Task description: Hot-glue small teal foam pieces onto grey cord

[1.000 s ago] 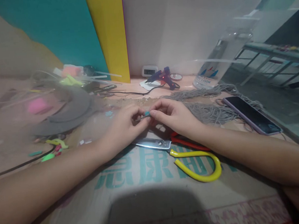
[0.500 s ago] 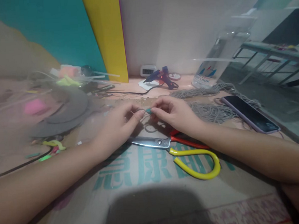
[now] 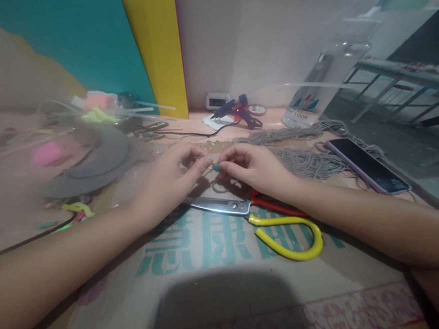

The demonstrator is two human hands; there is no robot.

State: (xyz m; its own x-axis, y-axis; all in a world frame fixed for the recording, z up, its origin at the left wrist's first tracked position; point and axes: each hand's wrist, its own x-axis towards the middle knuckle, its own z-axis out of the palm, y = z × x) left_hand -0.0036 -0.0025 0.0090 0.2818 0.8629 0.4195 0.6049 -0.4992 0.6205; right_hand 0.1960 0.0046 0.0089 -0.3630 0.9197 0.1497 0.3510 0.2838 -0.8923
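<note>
Between my fingertips is a small teal piece [image 3: 216, 167], too small to name more exactly. My right hand [image 3: 255, 168] pinches it between thumb and forefinger. Just to its left, my left hand [image 3: 184, 169] is closed in a pinch on a thin pale cord that runs toward the teal piece. Below both hands lie scissors [image 3: 283, 222] with one yellow handle and one red handle, partly under my right forearm. A loop of grey cord [image 3: 221, 186] rests on the cardboard beneath my fingers.
Bundles of grey cord [image 3: 309, 160] and a phone [image 3: 368, 165] lie to the right. Behind stand a glue gun [image 3: 236, 110] with a red light, a small digital clock [image 3: 217, 101] and a clear bottle [image 3: 312, 93]. Grey discs [image 3: 102, 160] and bright soft scraps [image 3: 80, 209] are at left.
The teal piece and my fingertips have shifted slightly left and down. Both hands keep their pinch, and the fingertips are a little closer together.
</note>
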